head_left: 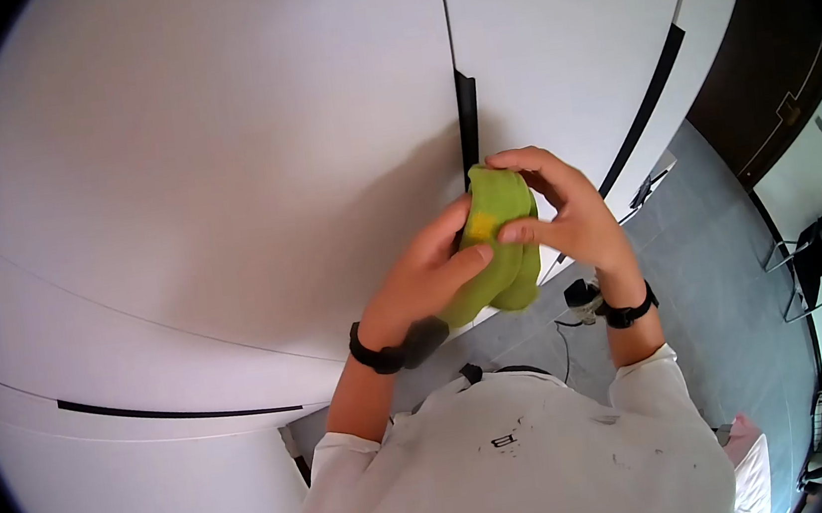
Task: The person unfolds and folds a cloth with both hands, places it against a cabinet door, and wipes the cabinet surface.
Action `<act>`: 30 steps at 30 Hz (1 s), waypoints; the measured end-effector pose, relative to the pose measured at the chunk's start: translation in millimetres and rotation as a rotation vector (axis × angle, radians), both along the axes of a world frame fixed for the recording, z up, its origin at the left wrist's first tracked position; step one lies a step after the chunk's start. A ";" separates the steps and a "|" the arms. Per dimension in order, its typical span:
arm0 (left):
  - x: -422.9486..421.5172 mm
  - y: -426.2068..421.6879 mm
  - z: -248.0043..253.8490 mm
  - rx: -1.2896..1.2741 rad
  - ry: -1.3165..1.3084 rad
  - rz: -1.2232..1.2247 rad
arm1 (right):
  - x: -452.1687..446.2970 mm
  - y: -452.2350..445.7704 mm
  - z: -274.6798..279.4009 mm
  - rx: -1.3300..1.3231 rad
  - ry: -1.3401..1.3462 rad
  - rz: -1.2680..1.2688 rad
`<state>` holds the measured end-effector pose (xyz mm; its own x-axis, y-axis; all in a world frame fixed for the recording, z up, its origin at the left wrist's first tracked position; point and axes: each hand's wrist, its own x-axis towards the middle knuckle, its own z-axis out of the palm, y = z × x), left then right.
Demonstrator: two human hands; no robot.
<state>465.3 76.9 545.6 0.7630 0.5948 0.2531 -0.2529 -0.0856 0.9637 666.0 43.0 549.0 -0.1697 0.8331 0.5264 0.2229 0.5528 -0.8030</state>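
Both hands hold a green folded cloth (501, 272) with a yellow patch, in front of the white cabinet doors. My left hand (427, 270) grips its left side, the thumb lying over the front and the fingers partly hidden behind. My right hand (566, 205) has its fingertips at the top edge and its thumb pressed on the front near the yellow patch. The cloth hangs in rounded folds at its lower end. Each wrist wears a black band.
A tall white cabinet (220, 156) with black handle strips (643, 112) stands close ahead. On the grey floor (702, 256) at right is a black chair (821, 248). A brown door (762, 69) lies beyond. A small device with a cable (584, 298) shows below my right hand.
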 end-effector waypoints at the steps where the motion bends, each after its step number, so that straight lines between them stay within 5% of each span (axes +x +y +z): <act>1: -1.2 -1.5 -2.2 -0.003 0.009 0.005 | 0.5 5.4 -2.8 -0.016 0.068 0.032; 4: 10.2 -1.0 -17.9 0.036 -0.020 0.048 | 0.9 18.3 -12.5 -0.051 0.199 -0.006; 6: 20.9 -17.1 -22.7 -0.004 -0.175 0.355 | -1.4 15.2 -7.9 -0.102 0.339 0.008; 13: 37.7 -37.1 -54.3 -0.176 0.286 0.311 | 5.1 20.2 6.0 0.118 0.548 -0.120; 16: 28.6 -45.7 -74.1 -0.084 0.163 0.212 | 4.9 16.5 19.9 0.113 0.583 -0.154; 20: 5.1 -62.3 -97.8 -0.231 0.015 0.315 | -1.9 15.5 28.7 0.080 0.552 -0.173; 22: -7.6 -68.7 -100.5 -0.221 0.105 0.416 | -0.9 24.4 23.1 0.282 0.347 -0.448; 27: -33.1 -60.5 -115.5 -0.226 0.119 0.535 | 0.6 32.4 8.4 0.229 0.339 -0.546; 30: -39.7 -64.1 -91.2 -0.016 0.130 0.691 | -1.0 33.4 4.6 0.360 0.211 -0.791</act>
<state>425.6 12.8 454.4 0.2326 0.9572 0.1724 -0.0281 -0.1705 0.9849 665.0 76.4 553.6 0.5149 0.4437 0.7335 0.5129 0.5262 -0.6783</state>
